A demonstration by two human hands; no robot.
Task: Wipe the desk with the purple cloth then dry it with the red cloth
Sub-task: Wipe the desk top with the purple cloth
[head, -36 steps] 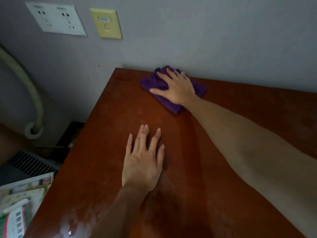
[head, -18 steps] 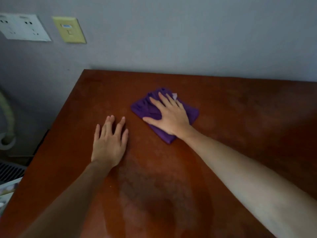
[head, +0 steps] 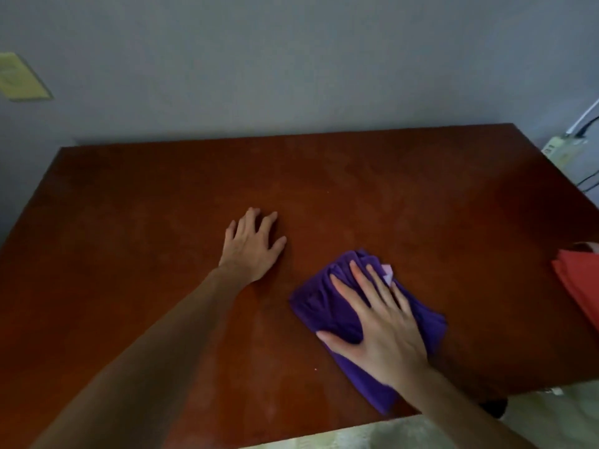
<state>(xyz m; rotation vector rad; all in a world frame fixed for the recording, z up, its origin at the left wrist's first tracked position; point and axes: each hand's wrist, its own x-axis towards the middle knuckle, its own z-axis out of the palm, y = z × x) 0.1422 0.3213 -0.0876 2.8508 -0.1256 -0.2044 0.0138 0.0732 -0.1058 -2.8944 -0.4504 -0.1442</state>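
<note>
The purple cloth, folded, lies on the reddish-brown desk near the desk's front edge, right of the middle. My right hand presses flat on the cloth with the fingers spread, covering its middle. A small pale tag shows at the cloth's far edge. My left hand rests palm down on the bare wood to the left of the cloth, fingers apart, holding nothing. The red cloth lies at the desk's right edge, partly cut off by the frame.
A grey wall runs behind the desk. A yellow wall plate sits at the upper left. A power strip with cables stands past the desk's far right corner. Pale floor shows below the front edge.
My right hand has slid the purple cloth from the far left corner toward the front right of the desk. The view has swung right, bringing the red cloth in. My left hand stays flat.
</note>
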